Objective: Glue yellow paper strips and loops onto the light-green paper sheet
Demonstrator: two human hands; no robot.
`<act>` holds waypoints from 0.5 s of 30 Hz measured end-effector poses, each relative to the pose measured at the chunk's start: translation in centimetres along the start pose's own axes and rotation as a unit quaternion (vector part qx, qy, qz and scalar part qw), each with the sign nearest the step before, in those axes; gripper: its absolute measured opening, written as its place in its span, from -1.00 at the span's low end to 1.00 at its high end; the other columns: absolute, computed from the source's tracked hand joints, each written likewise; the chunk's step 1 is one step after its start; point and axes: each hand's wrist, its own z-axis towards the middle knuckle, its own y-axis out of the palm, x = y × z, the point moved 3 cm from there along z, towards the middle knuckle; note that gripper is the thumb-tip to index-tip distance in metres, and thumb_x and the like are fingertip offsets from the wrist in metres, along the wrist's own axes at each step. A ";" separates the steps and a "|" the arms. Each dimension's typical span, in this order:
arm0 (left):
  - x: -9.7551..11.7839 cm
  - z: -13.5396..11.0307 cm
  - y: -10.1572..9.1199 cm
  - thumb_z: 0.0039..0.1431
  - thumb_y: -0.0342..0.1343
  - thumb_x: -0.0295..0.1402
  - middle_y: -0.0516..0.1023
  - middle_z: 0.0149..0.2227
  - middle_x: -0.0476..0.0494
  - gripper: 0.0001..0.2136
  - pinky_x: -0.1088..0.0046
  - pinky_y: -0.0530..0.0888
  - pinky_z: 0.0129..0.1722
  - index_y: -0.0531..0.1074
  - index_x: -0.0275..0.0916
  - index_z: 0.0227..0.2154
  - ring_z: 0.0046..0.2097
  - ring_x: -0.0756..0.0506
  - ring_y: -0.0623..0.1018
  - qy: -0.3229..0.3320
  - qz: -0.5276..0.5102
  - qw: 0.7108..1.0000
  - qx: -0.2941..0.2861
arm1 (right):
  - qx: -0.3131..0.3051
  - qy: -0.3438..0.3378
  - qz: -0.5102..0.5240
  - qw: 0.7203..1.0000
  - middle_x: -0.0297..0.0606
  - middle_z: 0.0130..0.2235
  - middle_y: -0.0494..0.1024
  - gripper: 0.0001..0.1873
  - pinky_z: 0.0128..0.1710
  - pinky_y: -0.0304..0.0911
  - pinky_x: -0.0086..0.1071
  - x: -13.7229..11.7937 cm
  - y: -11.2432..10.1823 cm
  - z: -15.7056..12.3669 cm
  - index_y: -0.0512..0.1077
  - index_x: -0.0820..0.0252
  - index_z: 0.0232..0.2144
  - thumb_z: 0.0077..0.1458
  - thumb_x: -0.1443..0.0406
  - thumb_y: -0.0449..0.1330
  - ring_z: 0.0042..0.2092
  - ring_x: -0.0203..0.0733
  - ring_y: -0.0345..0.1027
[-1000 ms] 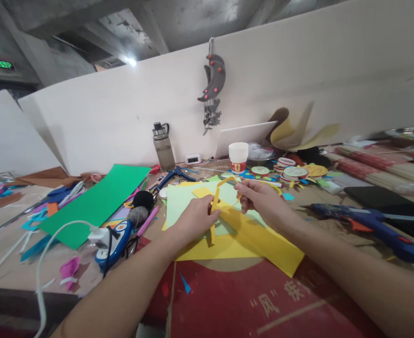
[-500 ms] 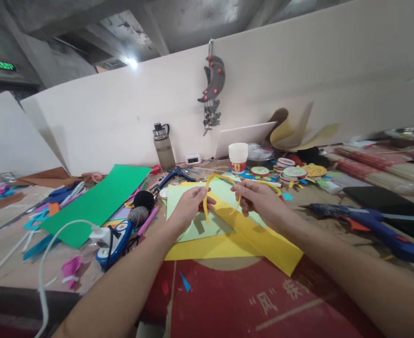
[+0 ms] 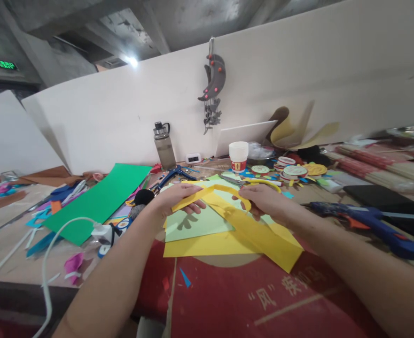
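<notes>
A narrow yellow strip (image 3: 216, 188), paper or felt, arches between my two hands above the sheets. My left hand (image 3: 182, 198) pinches it toward its left end, with the other fingers loosely spread below. The strip's right part, curling downward, is gripped by my right hand (image 3: 259, 199) between thumb and fingers. Below my hands lie a pale green sheet (image 3: 192, 227), a yellow sheet (image 3: 199, 248) and a wide yellow band (image 3: 263, 239) slanting to the right. Scissors with yellow handles (image 3: 259, 182) lie just behind my right hand.
A red printed board (image 3: 221, 300) lies in front. At left are a green sheet (image 3: 99, 197) and a white cable (image 3: 46, 277); at right, a blue glue gun (image 3: 372, 223). Behind stand a bottle (image 3: 164, 148), paper cups (image 3: 238, 157) and several round tape rolls (image 3: 294, 172).
My left hand has moved left and my right hand slightly right, so the yellow strip is stretched wider and flatter. The scissors behind now show more clearly.
</notes>
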 end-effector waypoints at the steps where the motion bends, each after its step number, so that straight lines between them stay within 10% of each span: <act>1: 0.2 -0.2 -0.1 0.06 0.13 -0.03 0.60 -0.29 -0.36 -0.52 0.49 0.44 -0.49 0.36 -0.30 -0.07 -0.38 -0.11 0.59 0.002 -0.038 0.999 -0.028 | -0.006 0.003 -0.004 1.000 -0.37 -0.72 0.27 -0.79 -0.75 0.09 -0.47 0.0 0.0 -0.1 0.37 0.21 -0.63 -0.02 0.27 0.12 -0.72 -0.41 0.04; 5: 0.3 -0.2 0.1 0.08 0.01 0.08 0.56 -0.18 -0.41 -0.44 0.37 0.47 -0.28 0.35 -0.29 -0.03 -0.21 -0.17 0.58 0.044 -0.146 0.985 -0.083 | -0.030 0.025 0.015 0.999 -0.39 -0.72 0.26 -0.83 -0.76 0.05 -0.48 0.0 0.3 -0.3 0.40 0.21 -0.59 -0.05 0.28 0.12 -0.73 -0.44 -0.06; 15: -0.4 1.2 1.0 -0.09 0.19 -0.43 0.49 -0.24 -0.14 -0.60 0.48 0.41 -0.33 0.39 -0.26 -0.10 -0.37 0.04 0.49 0.186 -0.030 0.981 0.044 | -0.082 0.091 0.056 0.991 -0.41 -0.69 0.20 -0.80 -0.74 -0.13 -0.50 -0.5 0.0 -1.0 0.47 0.28 -0.52 -0.05 0.28 0.09 -0.70 -0.49 -0.24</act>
